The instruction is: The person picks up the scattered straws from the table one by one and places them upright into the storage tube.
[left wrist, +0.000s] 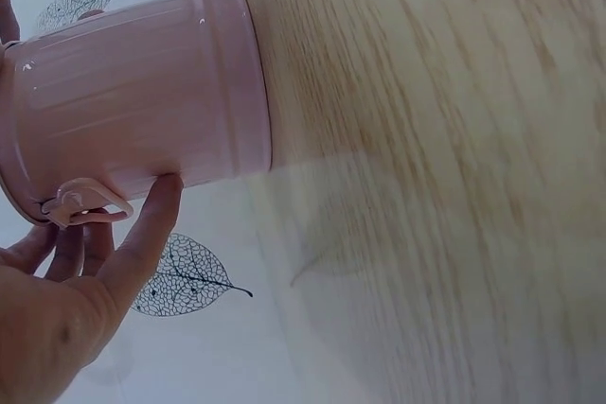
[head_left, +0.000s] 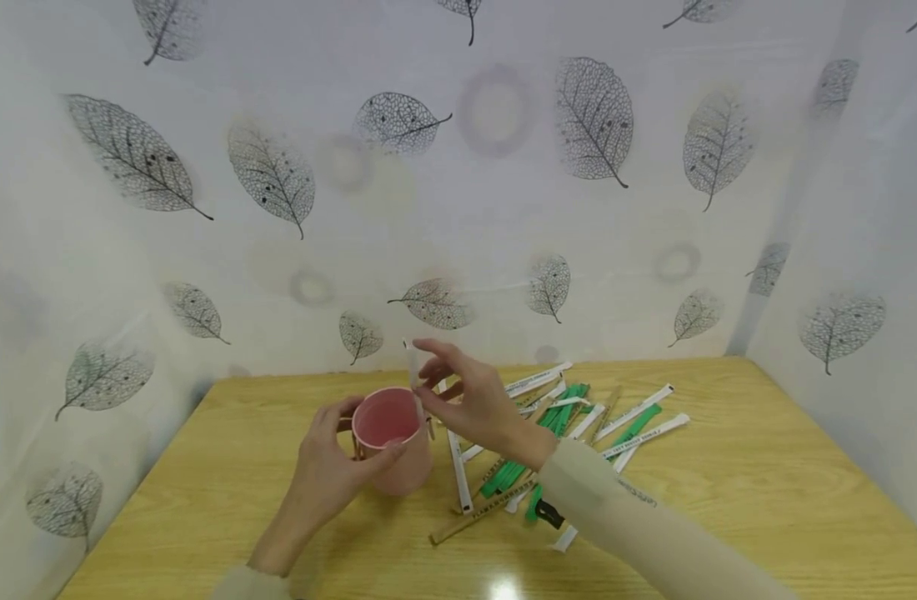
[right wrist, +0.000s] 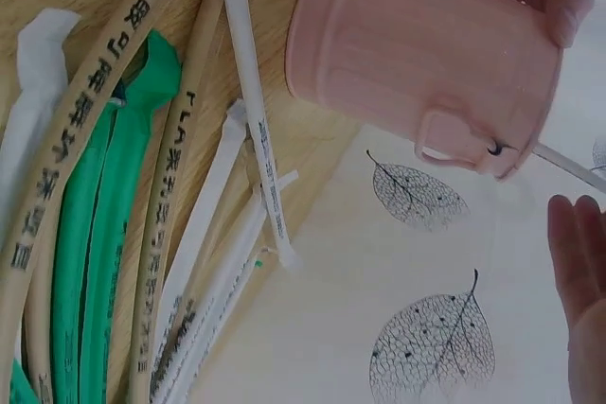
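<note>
A small pink pail point(head_left: 404, 473) with loop handles on its sides stands on the table, its opening facing up. My left hand point(head_left: 327, 458) grips it from the left, thumb over the near rim and fingers around the far side. In the left wrist view its fingers point(left wrist: 151, 224) lie along the pail's wall by a handle. At the pail's right rim, a white-wrapped straw point(head_left: 412, 365) rises out of the opening. My right hand point(head_left: 477, 404) holds this straw between thumb and fingers. In the right wrist view the straw point(right wrist: 571, 166) shows at the rim, but the pinch is out of frame.
Right of the pail lies a loose pile of wrapped straws in white, brown point(head_left: 488, 512) and green point(head_left: 514, 473), partly under my right forearm. A small black piece point(head_left: 550, 513) lies among them. A leaf-patterned white curtain point(head_left: 496, 208) encloses the wooden table point(head_left: 766, 483).
</note>
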{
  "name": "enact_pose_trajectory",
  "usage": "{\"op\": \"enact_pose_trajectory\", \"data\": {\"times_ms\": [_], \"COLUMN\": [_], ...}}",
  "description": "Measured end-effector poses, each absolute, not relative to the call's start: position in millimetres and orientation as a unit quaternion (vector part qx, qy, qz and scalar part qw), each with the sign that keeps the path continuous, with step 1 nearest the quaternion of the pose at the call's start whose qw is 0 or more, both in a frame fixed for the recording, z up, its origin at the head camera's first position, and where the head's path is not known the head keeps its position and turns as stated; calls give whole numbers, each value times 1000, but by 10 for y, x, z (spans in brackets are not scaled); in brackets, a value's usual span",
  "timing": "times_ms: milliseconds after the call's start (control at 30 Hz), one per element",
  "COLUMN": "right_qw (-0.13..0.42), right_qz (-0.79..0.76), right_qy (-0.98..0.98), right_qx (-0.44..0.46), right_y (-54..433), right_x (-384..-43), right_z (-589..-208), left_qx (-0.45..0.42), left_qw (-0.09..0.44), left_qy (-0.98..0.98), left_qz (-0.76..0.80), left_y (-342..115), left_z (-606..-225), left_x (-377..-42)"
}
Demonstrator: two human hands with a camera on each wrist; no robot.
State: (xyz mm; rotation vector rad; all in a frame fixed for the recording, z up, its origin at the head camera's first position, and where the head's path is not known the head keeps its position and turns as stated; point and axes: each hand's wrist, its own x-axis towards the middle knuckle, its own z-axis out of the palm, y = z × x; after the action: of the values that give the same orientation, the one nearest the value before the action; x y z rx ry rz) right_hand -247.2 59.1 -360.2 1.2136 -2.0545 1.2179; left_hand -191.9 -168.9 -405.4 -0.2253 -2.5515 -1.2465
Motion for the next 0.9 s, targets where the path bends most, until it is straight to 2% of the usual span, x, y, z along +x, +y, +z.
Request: {"op": "enact_pose_trajectory", "data": {"times_ms": [167, 267, 367, 567, 667, 767, 900], "right_qw": [234, 217, 166, 27, -20, -46, -49], "right_qz": [435, 419, 393, 276, 224, 195, 150], "right_qy": [-755, -768, -791, -843, -862, -873, -870], "right_qx": [432, 433, 438, 461, 454, 446, 468], "right_y": [772, 919, 1084, 1331, 1382, 1402, 1382], "right_x": [-2418, -2363, -2301, -2154, -2093, -2032, -1961], "right_z": [-3541, -3520, -3544, -3648, -3713, -3775, -3863], "left_qx": [-77, -73, -75, -71, -70, -69, -64], "left_qw": [145, 148, 152, 140, 135, 129, 123], "left_qy": [-885, -885, -885, -883, -882, -882, -883], "left_qz": [-436, -435, -433, -442, -445, -447, -448], "left_y": [-1695, -1701, -1701, -1703, -1707, -1707, -1704], "left_z": [-4076, -4082, -4080, -4076, -4076, -4080, -4085], "left_x": [-1920, -1914, -1906, -1901, -1907, -1907, -1899]}}
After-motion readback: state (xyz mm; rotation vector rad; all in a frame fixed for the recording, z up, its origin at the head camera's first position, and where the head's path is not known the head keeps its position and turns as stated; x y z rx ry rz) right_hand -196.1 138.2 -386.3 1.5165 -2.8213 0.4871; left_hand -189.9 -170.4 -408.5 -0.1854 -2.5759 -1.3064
